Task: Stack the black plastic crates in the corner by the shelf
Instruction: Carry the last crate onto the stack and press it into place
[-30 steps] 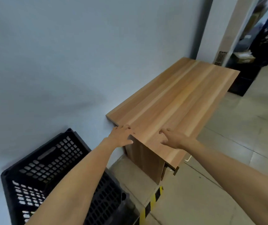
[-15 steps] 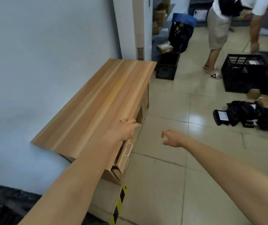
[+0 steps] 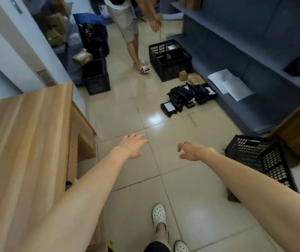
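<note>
- Tiled floor (image 3: 127,113): a black crate (image 3: 260,157) near right, another (image 3: 170,61) far centre, a third (image 3: 95,77) far left.
- Black packets (image 3: 185,97) lie mid-floor; small cardboard boxes (image 3: 193,78) beside the far crate.
- Wooden desk (image 3: 27,142) stands left.

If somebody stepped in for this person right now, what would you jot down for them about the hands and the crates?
Left hand: open, holding nothing, above the floor tiles.
Right hand: fingers loosely curled, also holding nothing.
Nearest black crate: tipped on the floor at the right, beside the right arm.
Two more black crates: one past the far end of the wooden table, one farther off by another person.
Done: no stack shows in this view.
Left: probably fetch the near crate first, then the others.
</note>
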`<state>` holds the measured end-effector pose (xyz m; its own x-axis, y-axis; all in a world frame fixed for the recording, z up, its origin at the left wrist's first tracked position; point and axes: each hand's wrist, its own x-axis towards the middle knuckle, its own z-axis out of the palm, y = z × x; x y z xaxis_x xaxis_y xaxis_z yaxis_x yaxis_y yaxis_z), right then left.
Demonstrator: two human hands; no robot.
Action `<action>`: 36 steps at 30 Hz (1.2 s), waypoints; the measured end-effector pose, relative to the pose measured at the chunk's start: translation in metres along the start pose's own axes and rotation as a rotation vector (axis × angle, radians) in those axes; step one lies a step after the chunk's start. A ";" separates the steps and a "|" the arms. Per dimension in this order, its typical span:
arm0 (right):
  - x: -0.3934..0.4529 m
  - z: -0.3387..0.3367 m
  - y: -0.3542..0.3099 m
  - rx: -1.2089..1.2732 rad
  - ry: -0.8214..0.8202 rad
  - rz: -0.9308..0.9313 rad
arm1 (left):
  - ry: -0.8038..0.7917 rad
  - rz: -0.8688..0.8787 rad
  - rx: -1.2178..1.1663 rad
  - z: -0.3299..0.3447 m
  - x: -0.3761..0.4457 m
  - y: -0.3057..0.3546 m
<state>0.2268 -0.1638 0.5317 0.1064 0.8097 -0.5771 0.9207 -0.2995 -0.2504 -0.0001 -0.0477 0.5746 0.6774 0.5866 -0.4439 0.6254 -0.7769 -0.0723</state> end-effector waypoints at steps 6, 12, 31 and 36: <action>0.008 -0.051 0.088 0.053 0.074 0.215 | 0.094 0.219 0.029 -0.068 0.116 0.032; 0.021 -0.081 0.137 0.171 0.153 0.388 | 0.071 0.368 0.124 -0.107 0.218 0.045; -0.040 -0.050 0.374 0.489 0.031 0.741 | 0.017 0.836 0.325 -0.168 0.420 0.323; -0.028 -0.086 0.435 0.503 0.098 0.738 | 0.096 0.865 0.262 -0.209 0.461 0.376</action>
<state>0.6562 -0.2734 0.5058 0.6587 0.3557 -0.6630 0.3342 -0.9278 -0.1657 0.6280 -0.0212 0.5293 0.9061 -0.2181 -0.3624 -0.2163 -0.9752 0.0460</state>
